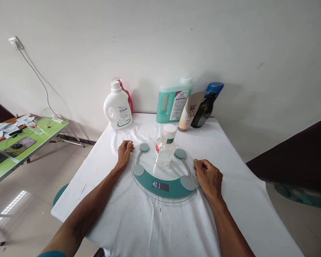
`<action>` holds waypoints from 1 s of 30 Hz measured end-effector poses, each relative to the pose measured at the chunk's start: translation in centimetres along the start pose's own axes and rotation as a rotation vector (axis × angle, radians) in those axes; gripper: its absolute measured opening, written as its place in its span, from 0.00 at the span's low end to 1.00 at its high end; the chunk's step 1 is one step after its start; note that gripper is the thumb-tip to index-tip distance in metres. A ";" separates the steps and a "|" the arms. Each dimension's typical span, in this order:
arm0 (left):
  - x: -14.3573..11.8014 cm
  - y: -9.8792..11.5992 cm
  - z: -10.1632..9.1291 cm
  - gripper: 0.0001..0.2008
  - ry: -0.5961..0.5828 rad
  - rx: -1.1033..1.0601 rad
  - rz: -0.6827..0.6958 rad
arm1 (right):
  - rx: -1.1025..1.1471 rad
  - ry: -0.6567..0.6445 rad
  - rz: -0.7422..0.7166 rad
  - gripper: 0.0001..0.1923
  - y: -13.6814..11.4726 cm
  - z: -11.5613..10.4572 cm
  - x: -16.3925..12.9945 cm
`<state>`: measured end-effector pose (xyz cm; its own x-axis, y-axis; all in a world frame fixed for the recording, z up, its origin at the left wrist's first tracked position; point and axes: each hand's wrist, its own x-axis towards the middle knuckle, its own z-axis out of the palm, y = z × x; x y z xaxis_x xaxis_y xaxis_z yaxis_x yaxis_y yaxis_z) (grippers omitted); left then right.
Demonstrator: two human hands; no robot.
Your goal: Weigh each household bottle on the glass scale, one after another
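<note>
**Hands at the scale**

My left hand point(124, 152) and right hand point(208, 176) rest on the bench point(238, 200), fingers curled together and empty, either side of the round glass scale point(163, 185). A clear bottle point(165, 146) stands upright on the scale's middle.

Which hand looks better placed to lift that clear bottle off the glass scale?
Probably the right hand. It rests at the scale's rim with its fingers pointing toward the clear bottle. The left hand is curled shut on the cloth. Both lie about equally near, so the edge is slight.
</note>
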<state>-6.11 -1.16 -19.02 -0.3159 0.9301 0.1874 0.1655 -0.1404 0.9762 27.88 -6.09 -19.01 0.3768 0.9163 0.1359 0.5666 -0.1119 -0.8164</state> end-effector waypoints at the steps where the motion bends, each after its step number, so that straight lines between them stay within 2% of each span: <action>1: 0.0 0.0 0.0 0.26 -0.001 -0.001 0.000 | -0.001 0.001 0.000 0.21 0.0 0.0 0.0; 17: -0.2 0.4 0.0 0.23 0.007 0.014 -0.008 | -0.014 -0.009 0.037 0.22 -0.2 -0.1 -0.2; 30: -0.2 0.3 0.0 0.23 0.005 0.018 0.003 | -0.026 -0.018 0.000 0.21 -0.1 -0.1 -0.1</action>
<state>-5.94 -1.41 -18.73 -0.3198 0.9281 0.1904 0.1833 -0.1366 0.9735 27.87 -6.24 -18.88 0.3632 0.9232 0.1257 0.5858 -0.1213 -0.8013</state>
